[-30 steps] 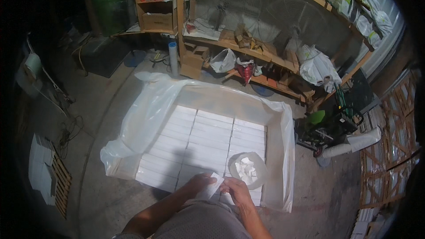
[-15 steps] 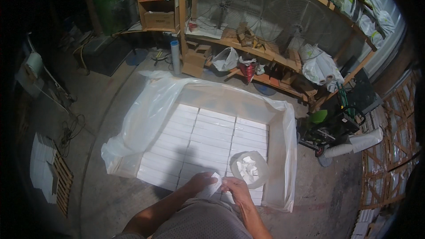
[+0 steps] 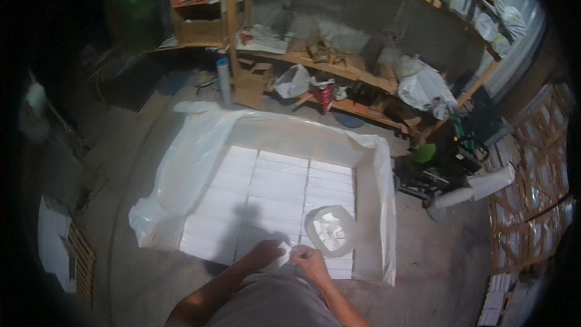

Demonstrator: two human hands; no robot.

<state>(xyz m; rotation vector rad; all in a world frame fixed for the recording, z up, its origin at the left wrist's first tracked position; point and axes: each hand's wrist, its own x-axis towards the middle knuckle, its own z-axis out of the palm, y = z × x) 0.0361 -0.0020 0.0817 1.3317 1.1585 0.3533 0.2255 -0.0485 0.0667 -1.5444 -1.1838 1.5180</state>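
Observation:
My left hand (image 3: pixel 265 255) is closed round a small white piece of paper or card (image 3: pixel 282 254), held low in front of my body. At its right edge the fingers of my right hand (image 3: pixel 310 263) are pinched together on it. Beneath my hands, rows of flat white boxes (image 3: pixel 275 181) fill the bottom of a large open crate lined with clear plastic sheet (image 3: pixel 378 206). An open clear plastic bag (image 3: pixel 350 233) rests on the boxes just beyond my right hand. Inside it lie several crumpled or torn white pieces (image 3: pixel 330 230).
Wooden shelving (image 3: pixel 357 75) with fans, cartons and bags stands past the crate. A blue-capped roll (image 3: pixel 224 82) stands upright at its far left. On the right are a dark wheeled machine (image 3: pixel 439 166), a white roll (image 3: pixel 491 180) and wrapped slatted pallets (image 3: pixel 526 169).
The view has shifted slightly, so the crate sits further left. Both hands stay together at the white piece, which shows less now; my right fingers are more curled.

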